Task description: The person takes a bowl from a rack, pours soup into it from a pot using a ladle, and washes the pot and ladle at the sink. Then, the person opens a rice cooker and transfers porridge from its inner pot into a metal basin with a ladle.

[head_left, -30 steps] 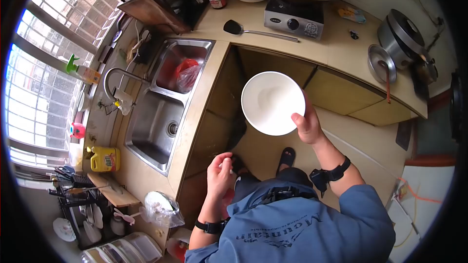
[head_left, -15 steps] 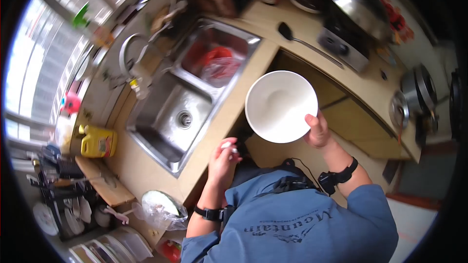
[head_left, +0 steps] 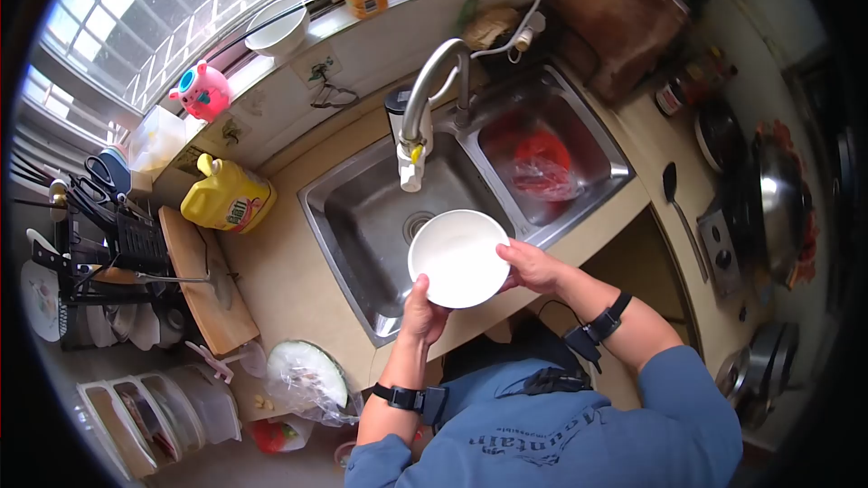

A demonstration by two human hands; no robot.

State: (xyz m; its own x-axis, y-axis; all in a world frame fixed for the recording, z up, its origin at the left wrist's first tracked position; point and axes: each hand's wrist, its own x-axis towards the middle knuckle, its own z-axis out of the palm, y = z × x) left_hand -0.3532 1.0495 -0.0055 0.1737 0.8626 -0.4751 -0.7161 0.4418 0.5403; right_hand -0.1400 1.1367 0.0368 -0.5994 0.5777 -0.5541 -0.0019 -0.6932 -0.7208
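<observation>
Bowl point(head_left: 459, 258) gripped two-handed: left hand point(head_left: 423, 314) at seven o'clock, right hand point(head_left: 533, 268) at three, thumbs at rim, other fingers mostly hidden; tap point(head_left: 416, 117) toward eleven.

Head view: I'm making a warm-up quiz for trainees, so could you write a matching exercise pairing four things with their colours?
Things:
1. Held bowl
2. Jug
3. Toy
4. Spatula

Colours:
A. mostly pink
B. black head
C. white
D. mostly yellow

Right pairs: 1-C, 2-D, 3-A, 4-B
</observation>
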